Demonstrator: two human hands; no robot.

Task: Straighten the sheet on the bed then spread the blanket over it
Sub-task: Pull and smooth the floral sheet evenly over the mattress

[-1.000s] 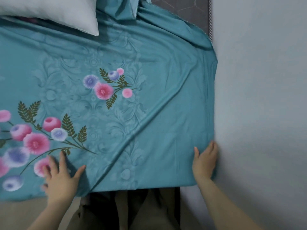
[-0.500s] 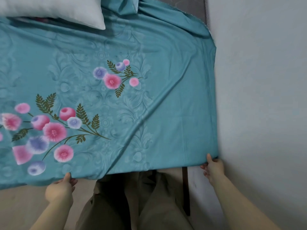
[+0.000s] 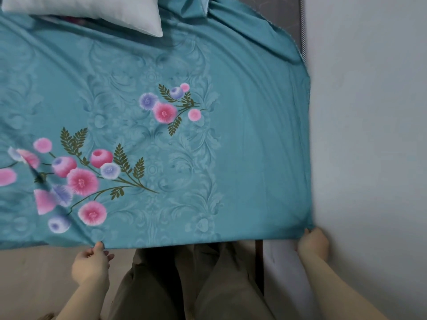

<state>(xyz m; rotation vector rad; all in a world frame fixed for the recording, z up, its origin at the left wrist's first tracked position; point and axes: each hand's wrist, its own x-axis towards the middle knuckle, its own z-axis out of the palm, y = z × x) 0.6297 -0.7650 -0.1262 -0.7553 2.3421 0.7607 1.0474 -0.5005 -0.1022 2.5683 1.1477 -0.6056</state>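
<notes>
Head view, catalogued left to right. Beige floor (image 3: 34,273) is showing to the left of the left hand. Left hand (image 3: 91,265) is pinching the near hem of the teal flowered sheet (image 3: 242,158), with the thumb lying on top and the fingers curling underneath. Sheet is lying spread over the bed beyond both hands, and its near hem is running from one hand to the other. Its large pink and violet flower print is sitting just beyond the left hand, and a smaller spray is sitting further off between the hands. White pillow (image 3: 92,10) is resting on the sheet far beyond the left hand. Olive trousers (image 3: 184,285) are standing between the two hands. Right hand (image 3: 313,243) is gripping the sheet's near corner, fingers curled. Pale wall (image 3: 369,135) is rising just beside that hand, on its right.
</notes>
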